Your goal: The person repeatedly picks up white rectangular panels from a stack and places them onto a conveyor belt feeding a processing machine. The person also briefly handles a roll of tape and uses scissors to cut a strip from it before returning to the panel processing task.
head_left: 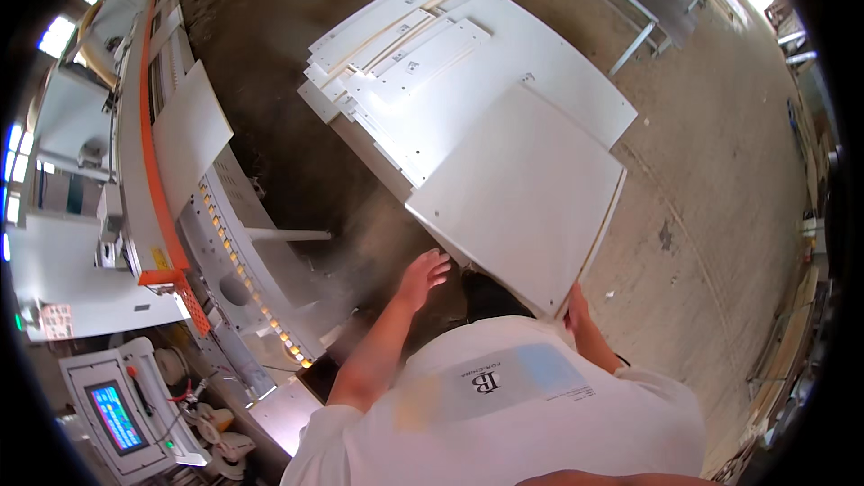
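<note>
A large white panel [531, 189] lies slanted in front of my body, its far part over a stack of white boards [504, 45]. At the panel's near right corner my right hand [576, 308] grips the edge, its fingers partly hidden behind it. My left hand [427, 277] is in the air just off the panel's near left edge. Its fingers are stretched out and nothing is in them. Narrow white strips [423, 58] with drilled holes and small labels lie on the stack's far left part.
A long machine with an orange rail [148, 126] and a row of yellow rollers [238, 261] runs along my left. Another white panel [191, 130] rests on it. A control box with a lit screen [117, 416] stands lower left. A metal-framed table [630, 0] is far right.
</note>
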{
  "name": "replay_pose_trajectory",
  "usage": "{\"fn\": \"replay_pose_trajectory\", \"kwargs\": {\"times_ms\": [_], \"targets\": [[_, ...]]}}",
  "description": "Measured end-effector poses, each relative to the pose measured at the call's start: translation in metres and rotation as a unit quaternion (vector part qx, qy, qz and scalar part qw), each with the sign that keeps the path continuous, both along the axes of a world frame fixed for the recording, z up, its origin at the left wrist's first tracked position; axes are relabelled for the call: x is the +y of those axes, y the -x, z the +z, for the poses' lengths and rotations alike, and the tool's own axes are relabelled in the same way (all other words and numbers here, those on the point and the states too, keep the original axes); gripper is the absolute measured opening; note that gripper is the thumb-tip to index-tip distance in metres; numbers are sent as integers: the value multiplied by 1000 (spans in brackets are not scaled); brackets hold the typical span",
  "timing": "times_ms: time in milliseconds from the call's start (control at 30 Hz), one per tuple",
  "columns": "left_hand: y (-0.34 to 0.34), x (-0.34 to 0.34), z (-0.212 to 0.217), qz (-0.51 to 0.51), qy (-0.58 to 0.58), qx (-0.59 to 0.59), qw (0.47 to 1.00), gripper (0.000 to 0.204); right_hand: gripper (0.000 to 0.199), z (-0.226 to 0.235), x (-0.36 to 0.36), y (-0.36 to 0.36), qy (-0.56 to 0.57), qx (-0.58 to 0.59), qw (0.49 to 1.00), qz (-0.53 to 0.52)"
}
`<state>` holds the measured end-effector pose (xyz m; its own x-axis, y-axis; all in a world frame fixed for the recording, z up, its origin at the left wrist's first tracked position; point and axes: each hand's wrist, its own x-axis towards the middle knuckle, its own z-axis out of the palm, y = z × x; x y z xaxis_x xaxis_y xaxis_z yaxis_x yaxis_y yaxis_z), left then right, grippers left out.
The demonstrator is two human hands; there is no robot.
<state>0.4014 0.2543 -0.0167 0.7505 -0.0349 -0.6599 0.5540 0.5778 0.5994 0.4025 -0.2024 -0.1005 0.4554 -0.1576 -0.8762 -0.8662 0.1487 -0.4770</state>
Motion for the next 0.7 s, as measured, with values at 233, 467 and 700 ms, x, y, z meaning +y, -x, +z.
{"fn": "replay_pose_trajectory", "kwargs": {"times_ms": [233,467,700], "targets": [[15,-46,0,95,110,12,989,35,59,122,-14,74,-32,-36,998,-31],[94,-59,47,138,164,32,976,36,58,121,-16,68,58,-74,996,-5],[172,-34,59,224,209,39,951,34,56,106,28,23,128,-165,973,96]]}}
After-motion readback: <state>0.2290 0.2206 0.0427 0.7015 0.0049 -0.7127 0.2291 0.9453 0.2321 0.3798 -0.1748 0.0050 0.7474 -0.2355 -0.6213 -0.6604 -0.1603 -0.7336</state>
